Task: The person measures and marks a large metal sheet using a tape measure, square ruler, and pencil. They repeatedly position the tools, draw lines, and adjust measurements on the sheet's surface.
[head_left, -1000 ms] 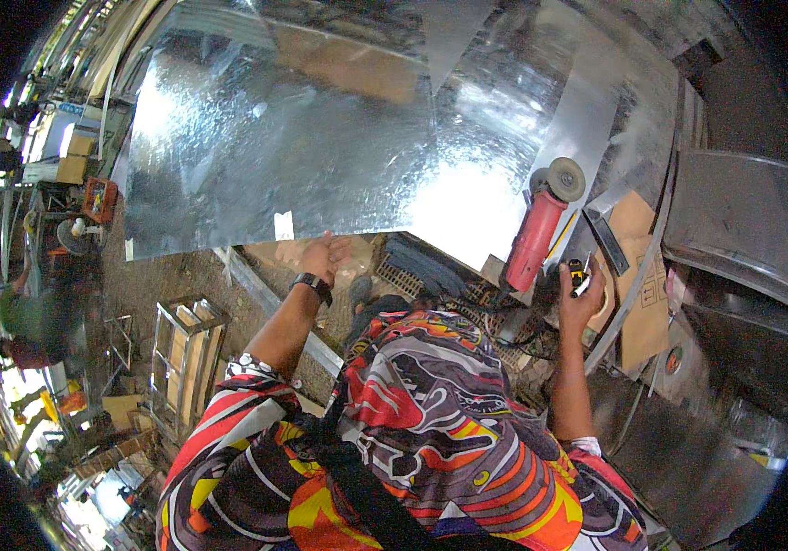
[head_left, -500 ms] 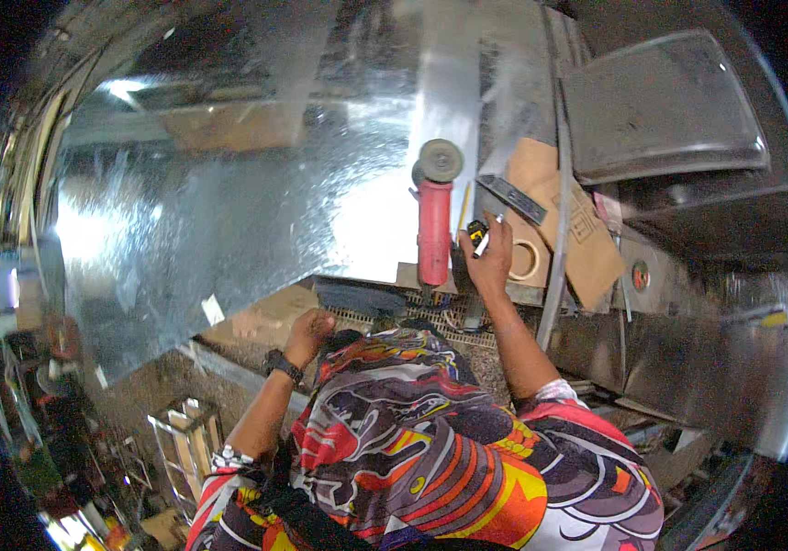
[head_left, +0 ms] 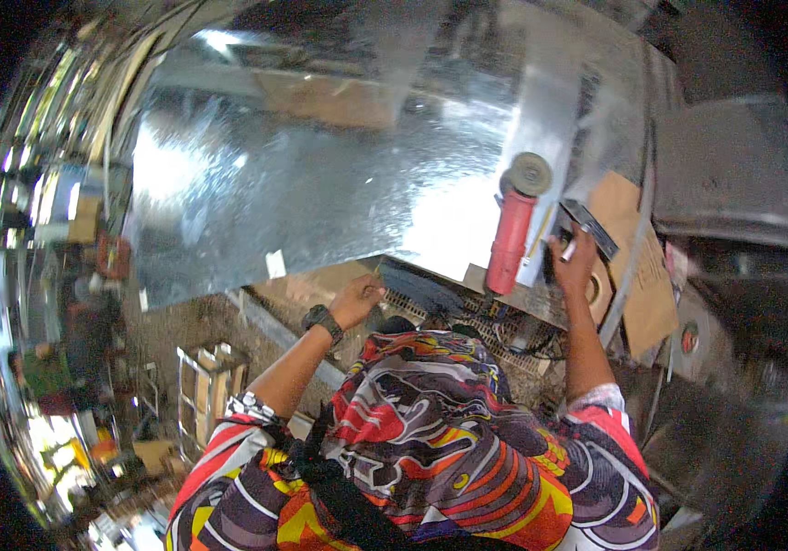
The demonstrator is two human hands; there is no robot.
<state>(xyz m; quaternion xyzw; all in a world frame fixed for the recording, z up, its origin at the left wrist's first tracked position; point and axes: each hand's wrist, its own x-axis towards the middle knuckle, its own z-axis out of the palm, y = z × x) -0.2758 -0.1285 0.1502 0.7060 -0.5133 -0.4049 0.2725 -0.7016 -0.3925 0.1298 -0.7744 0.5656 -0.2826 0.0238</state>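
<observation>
My right hand (head_left: 577, 271) is closed around a small dark tape measure, which is mostly hidden now. A short white stick-like piece (head_left: 568, 250) shows at its fingers. Close by these fingers lies a dark rectangular bar (head_left: 594, 230). To the left, a red angle grinder (head_left: 511, 241) with a grey disc rests on the edge of a large shiny metal sheet (head_left: 320, 184). My left hand (head_left: 357, 301), with a dark watch at the wrist, is curled near the sheet's front edge. Whatever it may hold is hidden.
A roll of tape (head_left: 599, 286) lies beside my right wrist, next to brown cardboard (head_left: 643, 303). A grey metal panel (head_left: 729, 170) stands at the far right. Below the sheet are a slotted grate (head_left: 513, 338) and a metal-framed stand (head_left: 208, 395) at the left.
The view has swung, so the bench appears further right. Against the grinder, my right hand has moved slightly away and closer to the dark bar. My left hand stays curled.
</observation>
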